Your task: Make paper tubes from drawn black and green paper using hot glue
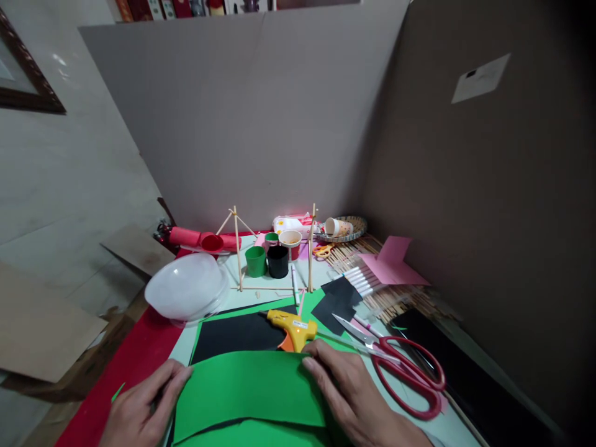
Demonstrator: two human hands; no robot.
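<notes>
A wide strip of green craft paper stretches between my hands, slightly bowed, close to me. My left hand pinches its left end between thumb and fingers. At the upper right corner, my right hand grips the strip the same way. More green paper shows beneath the strip's lower edge. Just beyond it lies a yellow glue gun with an orange trigger, on black paper. Red-handled scissors rest to the right of my right hand, blades partly apart.
A stick frame stands around green and black cups. A white translucent bowl sits at left. White markers, pink paper and bundled sticks lie right. Grey panels enclose the back and right.
</notes>
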